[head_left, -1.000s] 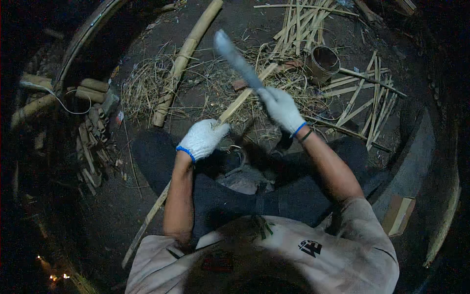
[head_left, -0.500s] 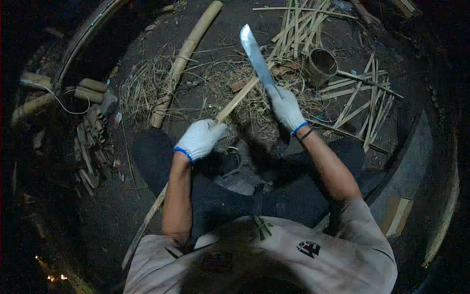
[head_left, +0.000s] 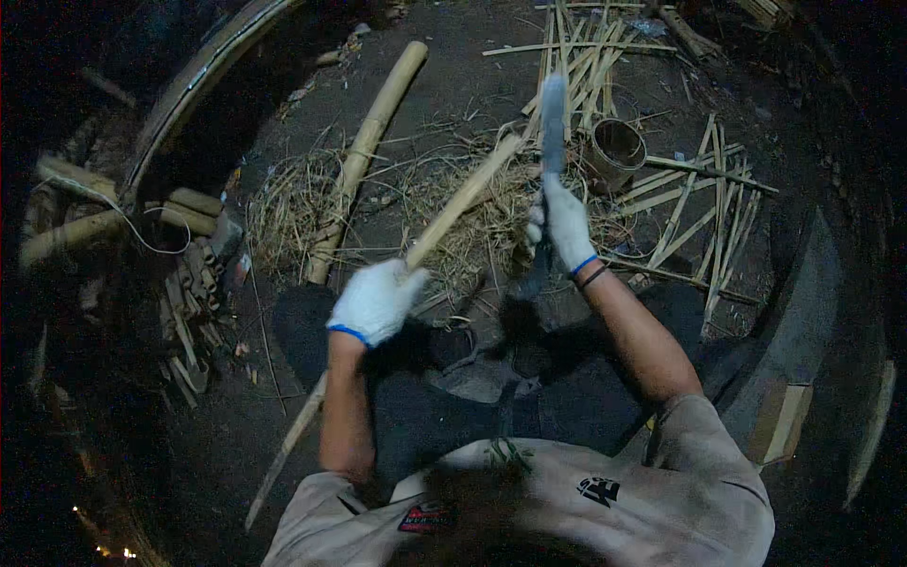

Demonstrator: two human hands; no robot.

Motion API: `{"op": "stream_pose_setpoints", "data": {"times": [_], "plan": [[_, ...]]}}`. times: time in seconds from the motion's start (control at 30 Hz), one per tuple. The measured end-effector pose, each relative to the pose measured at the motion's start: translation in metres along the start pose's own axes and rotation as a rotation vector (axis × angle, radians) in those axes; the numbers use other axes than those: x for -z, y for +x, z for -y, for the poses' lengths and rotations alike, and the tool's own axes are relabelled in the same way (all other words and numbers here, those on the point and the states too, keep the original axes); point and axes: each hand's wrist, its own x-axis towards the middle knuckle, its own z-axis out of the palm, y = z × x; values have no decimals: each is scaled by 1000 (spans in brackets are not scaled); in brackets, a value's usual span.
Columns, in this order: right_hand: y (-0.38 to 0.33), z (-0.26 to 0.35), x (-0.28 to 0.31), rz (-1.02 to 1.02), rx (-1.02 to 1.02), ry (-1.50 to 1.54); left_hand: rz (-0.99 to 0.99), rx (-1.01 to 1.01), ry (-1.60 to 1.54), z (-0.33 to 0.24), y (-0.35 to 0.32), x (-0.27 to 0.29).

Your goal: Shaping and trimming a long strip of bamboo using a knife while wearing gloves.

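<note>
My left hand (head_left: 371,300), in a white knit glove with a blue cuff, is closed round a long bamboo strip (head_left: 460,205). The strip slants up to the right, and its lower end runs back past my left forearm. In my right hand (head_left: 568,225), gloved the same way, is a machete (head_left: 554,128), its broad blade pointing away from me and a little blurred. The blade stands to the right of the strip's far end, apart from it. Curly bamboo shavings (head_left: 501,241) lie beneath both hands.
A thick bamboo pole (head_left: 373,142) lies ahead on the left. A round can-like container (head_left: 619,146) stands right of the blade. Split strips are piled at the far middle (head_left: 590,57) and at the right (head_left: 723,222). Cut bamboo pieces (head_left: 189,302) lie stacked at the left.
The machete has swung to the right, away from the strip, and now points more straight ahead. My left hand and the strip have shifted slightly, the strip's broad face turning more into view.
</note>
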Motion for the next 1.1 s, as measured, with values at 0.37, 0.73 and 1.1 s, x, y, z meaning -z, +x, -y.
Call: {"op": "stream_pose_setpoints", "data": {"times": [0.37, 0.73, 1.1], "plan": [[40, -16, 67, -75, -99, 436, -1022, -485, -730, -56, -34, 203], [16, -16, 56, -40, -197, 230, -650, -1237, -1019, -14, 33, 167], [13, -20, 39, 2, -231, 269, -1096, -868, -1638, -14, 45, 107]]}}
